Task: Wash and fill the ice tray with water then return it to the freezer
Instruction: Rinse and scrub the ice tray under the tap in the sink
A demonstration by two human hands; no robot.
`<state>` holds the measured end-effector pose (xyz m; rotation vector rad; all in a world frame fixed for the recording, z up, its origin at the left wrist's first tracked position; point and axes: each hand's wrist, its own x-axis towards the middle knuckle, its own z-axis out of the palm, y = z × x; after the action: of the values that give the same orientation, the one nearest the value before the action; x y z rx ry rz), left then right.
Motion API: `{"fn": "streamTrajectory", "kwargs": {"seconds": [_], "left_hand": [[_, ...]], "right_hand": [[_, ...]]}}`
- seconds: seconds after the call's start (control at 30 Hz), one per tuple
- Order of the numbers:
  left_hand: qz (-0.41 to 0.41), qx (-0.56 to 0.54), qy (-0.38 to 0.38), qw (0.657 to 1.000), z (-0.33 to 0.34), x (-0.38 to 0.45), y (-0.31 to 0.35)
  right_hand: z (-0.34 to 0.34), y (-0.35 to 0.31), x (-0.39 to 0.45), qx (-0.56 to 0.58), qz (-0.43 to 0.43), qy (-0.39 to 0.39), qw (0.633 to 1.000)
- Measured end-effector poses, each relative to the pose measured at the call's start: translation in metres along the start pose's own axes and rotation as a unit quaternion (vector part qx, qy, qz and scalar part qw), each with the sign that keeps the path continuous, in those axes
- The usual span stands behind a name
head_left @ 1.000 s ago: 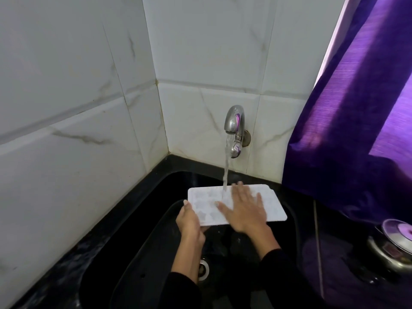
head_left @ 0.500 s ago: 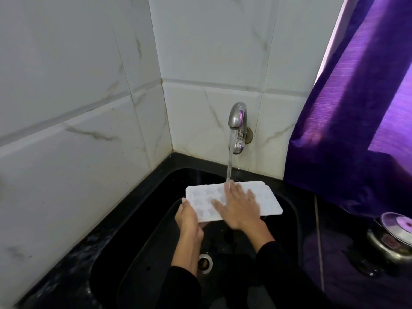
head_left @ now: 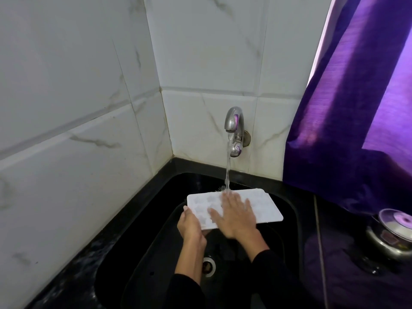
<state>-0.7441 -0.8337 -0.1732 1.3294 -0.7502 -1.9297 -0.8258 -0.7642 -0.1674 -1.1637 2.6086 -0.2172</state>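
A white ice tray (head_left: 266,206) is held flat over the black sink (head_left: 287,221), under the running tap (head_left: 234,126). My left hand (head_left: 189,226) grips the tray's near-left edge, thumb on top. My right hand (head_left: 234,215) lies flat on the tray's top with fingers spread, its fingertips in the water stream (head_left: 227,172). The hand hides the tray's middle cells. The freezer is not in view.
The sink drain (head_left: 209,266) sits below my wrists. White tiled walls close the corner at left and behind. A purple curtain (head_left: 356,121) hangs at right above the black counter (head_left: 334,264). A steel lidded pot (head_left: 394,235) stands at the right edge.
My right hand has slid across the tray's top toward the far edge, into the water stream. The left hand keeps its grip. The camera has shifted slightly.
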Motion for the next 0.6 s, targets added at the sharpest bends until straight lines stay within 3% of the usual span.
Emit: {"fn": "streamTrajectory", "kwargs": {"seconds": [0.1,0.17,0.23,0.33,0.4,0.5,0.6], "left_hand": [[-0.004,-0.001,-0.002,1.0,-0.006,0.003,-0.002],[-0.013,0.001,-0.007,1.0,-0.006,0.003,-0.005],[-0.019,0.007,-0.011,1.0,-0.001,0.0,-0.007],[0.006,0.027,-0.012,1.0,0.005,-0.001,-0.012],[0.014,0.026,-0.013,0.999,0.005,0.002,-0.012],[0.002,0.023,-0.014,1.0,-0.003,0.009,-0.01],[-0.005,0.023,-0.019,1.0,-0.013,0.013,-0.011]], "right_hand": [[-0.007,0.017,0.001,0.007,0.117,-0.015,0.993],[-0.007,0.015,0.0,0.009,0.149,-0.008,0.989],[-0.003,0.0,-0.001,0.009,0.102,0.005,0.995],[0.007,-0.021,-0.004,0.018,-0.052,0.013,0.998],[0.01,-0.019,-0.002,0.015,-0.091,0.015,0.996],[0.008,0.0,0.005,0.01,-0.055,0.002,0.998],[-0.001,0.026,0.011,0.024,0.041,-0.015,0.999]]}}
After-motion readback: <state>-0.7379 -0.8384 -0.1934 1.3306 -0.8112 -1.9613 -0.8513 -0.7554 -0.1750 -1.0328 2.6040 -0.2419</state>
